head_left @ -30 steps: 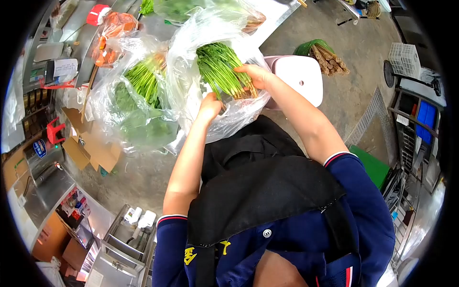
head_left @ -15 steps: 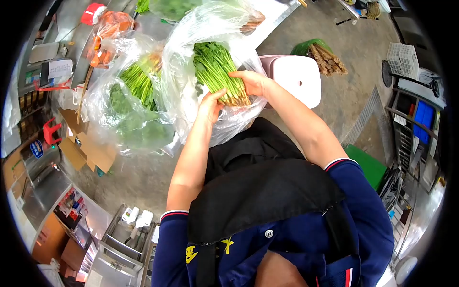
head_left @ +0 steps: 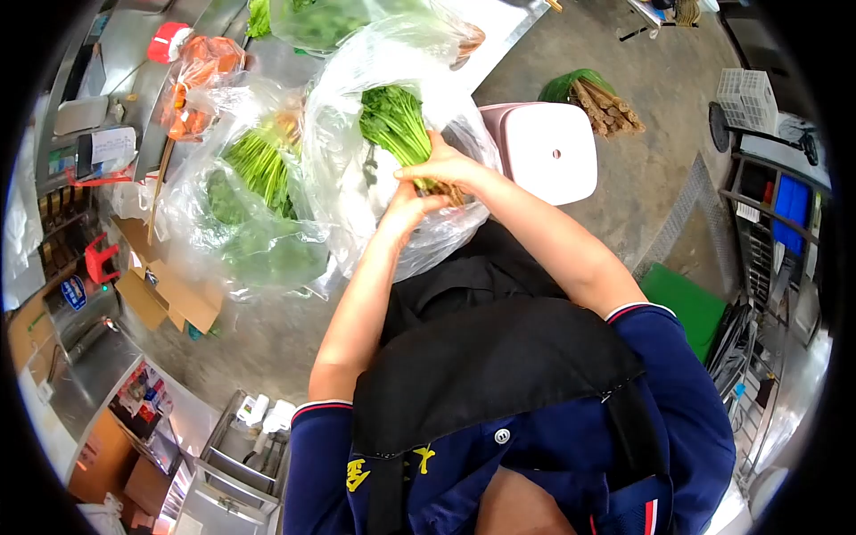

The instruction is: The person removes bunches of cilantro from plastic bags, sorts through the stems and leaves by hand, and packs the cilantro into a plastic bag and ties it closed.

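My left hand [head_left: 406, 211] and right hand [head_left: 451, 168] are gripping greens [head_left: 395, 125] by the stems [head_left: 410, 153], likely firmer than the light, bruisable leaves [head_left: 384, 102].

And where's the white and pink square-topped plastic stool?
In the head view, the stool is upper right of centre, just right of the person's right hand and the open clear plastic bag, with a green-and-brown bundle farther right.

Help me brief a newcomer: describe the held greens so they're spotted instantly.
Find the white-topped stool. Immediately left in the picture is an open clear bag, the bunch of greens showing inside. Unlike the other bagged greens further left, its stem end is clasped by the right hand, left hand alongside.
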A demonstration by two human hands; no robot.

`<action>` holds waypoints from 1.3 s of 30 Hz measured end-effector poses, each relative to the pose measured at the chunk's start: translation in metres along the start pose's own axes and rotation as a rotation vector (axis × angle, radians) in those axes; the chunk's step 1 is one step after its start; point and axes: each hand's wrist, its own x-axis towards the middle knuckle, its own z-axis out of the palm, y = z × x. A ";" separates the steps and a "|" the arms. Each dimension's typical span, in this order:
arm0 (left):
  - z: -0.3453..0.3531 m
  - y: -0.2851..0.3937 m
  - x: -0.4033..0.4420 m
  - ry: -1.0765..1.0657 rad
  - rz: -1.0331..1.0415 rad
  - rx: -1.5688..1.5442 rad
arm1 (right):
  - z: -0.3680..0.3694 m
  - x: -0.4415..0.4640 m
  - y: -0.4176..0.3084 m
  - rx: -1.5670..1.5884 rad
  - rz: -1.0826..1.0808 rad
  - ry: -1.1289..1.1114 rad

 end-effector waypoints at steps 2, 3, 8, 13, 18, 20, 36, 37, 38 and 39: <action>-0.004 -0.002 -0.003 -0.018 0.052 0.248 | -0.005 -0.005 -0.006 0.042 0.001 0.025; -0.013 0.014 -0.005 -0.119 -0.076 0.357 | -0.012 -0.002 -0.001 0.188 -0.027 -0.031; -0.047 0.121 -0.007 0.007 -0.061 0.222 | -0.060 -0.036 -0.026 0.260 0.026 -0.298; -0.083 0.167 0.061 0.417 0.353 -0.422 | -0.071 -0.079 -0.010 0.411 0.012 -0.351; -0.101 0.164 0.054 0.301 -0.058 0.092 | -0.069 -0.121 -0.008 0.896 0.063 -0.292; -0.091 0.160 0.034 0.205 0.051 0.663 | -0.072 -0.120 -0.004 1.020 0.087 -0.298; 0.005 0.176 -0.105 -0.308 0.600 1.166 | -0.048 -0.125 -0.032 1.428 0.047 -0.658; 0.005 0.172 -0.107 -0.305 0.582 1.182 | -0.047 -0.126 -0.031 1.434 0.034 -0.686; 0.005 0.170 -0.110 -0.270 0.650 1.202 | -0.047 -0.127 -0.034 1.310 0.049 -0.619; 0.005 0.169 -0.113 -0.265 0.573 1.209 | -0.049 -0.128 -0.038 1.186 0.059 -0.552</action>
